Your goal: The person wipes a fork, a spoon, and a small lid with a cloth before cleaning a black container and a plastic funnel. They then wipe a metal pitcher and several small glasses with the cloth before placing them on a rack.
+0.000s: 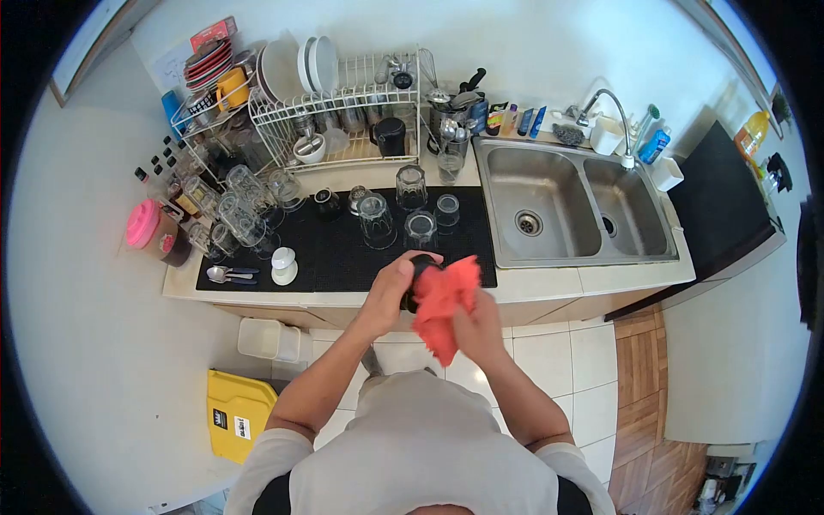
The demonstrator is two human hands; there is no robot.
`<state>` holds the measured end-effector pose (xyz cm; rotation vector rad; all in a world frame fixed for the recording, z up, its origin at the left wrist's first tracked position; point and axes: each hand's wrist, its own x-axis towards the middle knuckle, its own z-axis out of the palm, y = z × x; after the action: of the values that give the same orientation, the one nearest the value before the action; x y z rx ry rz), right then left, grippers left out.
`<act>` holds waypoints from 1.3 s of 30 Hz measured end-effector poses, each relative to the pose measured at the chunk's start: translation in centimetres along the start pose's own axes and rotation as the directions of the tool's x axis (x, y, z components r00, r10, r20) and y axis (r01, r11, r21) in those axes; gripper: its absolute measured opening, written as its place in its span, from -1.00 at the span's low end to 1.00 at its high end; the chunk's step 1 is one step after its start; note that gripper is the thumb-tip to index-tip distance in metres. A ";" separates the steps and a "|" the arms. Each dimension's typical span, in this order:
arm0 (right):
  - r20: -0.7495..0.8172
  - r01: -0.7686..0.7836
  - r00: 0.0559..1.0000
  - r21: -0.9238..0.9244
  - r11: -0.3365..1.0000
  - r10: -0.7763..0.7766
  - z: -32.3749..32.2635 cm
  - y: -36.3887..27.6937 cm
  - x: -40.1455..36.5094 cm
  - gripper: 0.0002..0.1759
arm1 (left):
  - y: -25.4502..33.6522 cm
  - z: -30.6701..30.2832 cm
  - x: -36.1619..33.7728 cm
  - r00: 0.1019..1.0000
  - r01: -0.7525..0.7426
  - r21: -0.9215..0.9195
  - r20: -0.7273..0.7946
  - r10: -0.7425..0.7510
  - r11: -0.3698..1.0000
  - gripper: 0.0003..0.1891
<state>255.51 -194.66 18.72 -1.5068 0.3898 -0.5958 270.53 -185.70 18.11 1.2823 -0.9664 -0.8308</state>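
Note:
In front of the counter's edge, my left hand point(390, 296) is closed around a small black object point(421, 264), mostly hidden behind the cloth, so its kind does not show. My right hand point(482, 330) grips a red cloth point(446, 309) and presses it against that object. Just beyond my hands, upturned clear glasses point(376, 221) stand on a black drying mat point(343, 270). A white lidded jar or cup point(284, 266) and a few spoons point(230, 275) lie further left on the mat.
A wire dish rack point(343, 163) with plates, mugs and utensils stands behind the mat. To the right is a double steel sink point(558, 206) with a curved faucet point(614, 101). Bottles and a pink-lidded container point(146, 225) crowd the left end. A yellow bin point(236, 416) stands on the floor.

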 end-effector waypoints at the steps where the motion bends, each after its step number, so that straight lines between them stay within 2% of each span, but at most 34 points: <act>1: -0.001 -0.088 0.996 0.089 0.992 0.089 0.1 -0.7 0.1 -0.74 | -0.7 0.1 -0.1 0.998 -0.047 -0.018 -0.047 0.046 0.999 -0.16; 3: 0.012 -0.263 0.963 0.264 0.928 0.269 0.5 -1.9 0.1 -0.75 | -1.1 1.1 0.0 0.983 -0.135 -0.053 -0.135 0.127 0.989 -0.14; 4: 0.018 -0.116 0.993 0.132 0.984 0.115 0.8 -1.8 -0.1 -0.75 | -0.9 1.6 0.0 0.964 -0.196 0.102 -0.163 0.211 0.975 -0.08; 6: 0.098 0.205 0.976 -0.123 0.971 -0.193 1.5 -1.5 -0.4 -0.74 | 0.2 1.3 -0.3 0.984 -0.118 -0.070 -0.139 0.108 0.991 -0.07; 7: 0.188 0.280 0.949 -0.144 0.949 -0.252 1.1 -1.3 0.1 -0.74 | 0.5 0.9 -0.3 0.991 -0.079 -0.151 -0.122 0.061 0.985 -0.06; 8: 0.277 0.351 0.913 -0.157 0.923 -0.300 0.2 -1.1 0.7 -0.74 | 0.5 0.6 -0.2 0.987 -0.097 -0.027 -0.133 0.093 0.995 -0.03; 9: 0.365 0.420 0.866 -0.164 0.893 -0.341 -0.7 -1.0 0.9 -0.74 | 0.3 0.7 -0.3 0.989 -0.066 -0.041 -0.138 0.060 0.997 -0.02; 10: 0.348 0.243 0.917 -0.104 0.964 -0.194 -1.6 -1.3 0.7 -0.72 | 0.0 0.9 -0.4 0.989 -0.036 -0.053 -0.142 0.028 0.998 -0.01; 11: 0.231 0.107 0.967 0.028 0.994 -0.110 -2.4 -1.3 0.5 -0.70 | -0.1 0.9 -0.5 0.989 -0.010 -0.064 -0.148 0.001 0.998 0.00; 12: 0.126 -0.019 0.992 0.172 0.985 -0.003 -3.0 -1.4 0.3 -0.68 | 1.0 1.1 -0.7 0.986 0.049 -0.104 -0.153 -0.064 0.993 0.03; 13: 0.033 -0.129 0.992 0.323 0.937 0.126 -3.3 -1.5 0.2 -0.66 | 0.9 0.8 -0.7 0.986 0.056 -0.084 -0.150 -0.069 0.995 0.02; 15: -0.003 0.227 0.974 0.077 0.971 -0.227 -3.5 -1.9 0.9 -0.65 | 0.5 0.5 -0.9 0.987 0.078 -0.051 -0.135 -0.084 0.996 0.00; 16: 0.012 0.397 0.918 -0.048 0.917 -0.397 -3.4 -2.2 1.3 -0.64 | -0.3 0.7 -0.7 0.994 0.026 -0.005 -0.110 -0.026 1.000 -0.01; 18: 0.191 0.518 0.855 -0.352 0.779 -0.482 -2.1 -3.4 1.6 -0.61 | -1.1 1.2 -0.2 0.995 -0.086 0.093 -0.049 0.091 0.992 -0.03; 19: 0.287 0.571 0.820 -0.480 0.666 -0.496 -1.7 -3.8 1.7 -0.59 | -0.6 1.0 -0.2 1.000 0.006 0.094 -0.002 -0.006 0.996 0.03; 21: 0.253 0.536 0.844 -0.404 0.741 -0.473 -2.8 -1.9 2.4 -0.57 | 0.6 0.6 -0.5 0.977 0.186 0.108 0.082 -0.195 0.977 0.19; 22: 0.239 0.540 0.842 -0.370 0.756 -0.484 -3.3 -0.8 2.8 -0.58 | 0.4 0.6 -0.9 0.970 0.237 0.168 0.017 -0.243 0.957 0.15; 23: 0.224 0.542 0.840 -0.335 0.771 -0.494 -3.6 0.0 3.0 -0.58 | 0.3 0.6 -1.0 0.979 0.200 0.177 0.005 -0.204 0.964 0.08; 25: 0.318 0.606 0.795 -0.433 0.667 -0.516 -2.6 -1.7 2.2 -0.60 | 0.0 0.8 -0.8 0.993 0.122 0.196 -0.018 -0.120 0.973 -0.03; 26: 0.364 0.630 0.776 -0.477 0.613 -0.515 -2.1 -2.3 1.7 -0.61 | 0.1 1.0 -0.9 0.991 0.131 0.197 -0.029 -0.127 0.972 -0.04; 28: 0.378 0.592 0.806 -0.521 0.615 -0.456 -1.9 -2.6 1.6 -0.60 | 0.5 1.2 -0.7 0.990 0.143 0.198 -0.044 -0.137 0.970 -0.04; 31: 0.379 0.551 0.834 -0.538 0.638 -0.402 -1.6 -2.6 1.8 -0.60 | -1.0 0.1 -0.5 0.983 0.159 0.289 0.043 -0.179 0.944 -0.08; 35: 0.427 0.597 0.802 -0.544 0.590 -0.418 -1.3 -3.3 1.5 -0.61 | -0.3 -0.6 -0.5 0.940 0.270 0.209 0.153 -0.304 0.940 -0.19; 37: 0.381 0.539 0.837 -0.458 0.706 -0.392 -1.8 -2.6 2.0 -0.64 | 0.2 -1.2 -0.3 0.876 0.374 0.166 0.259 -0.406 0.913 -0.16; 39: 0.289 0.440 0.891 -0.365 0.820 -0.350 -3.1 -0.3 2.7 -0.67 | 1.2 0.0 -0.7 0.872 0.488 -0.207 0.138 -0.469 0.848 -0.18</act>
<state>255.79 -198.72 19.18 -2.0793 0.0273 -0.6985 270.23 -184.94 19.24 1.3047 -0.5838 -1.3558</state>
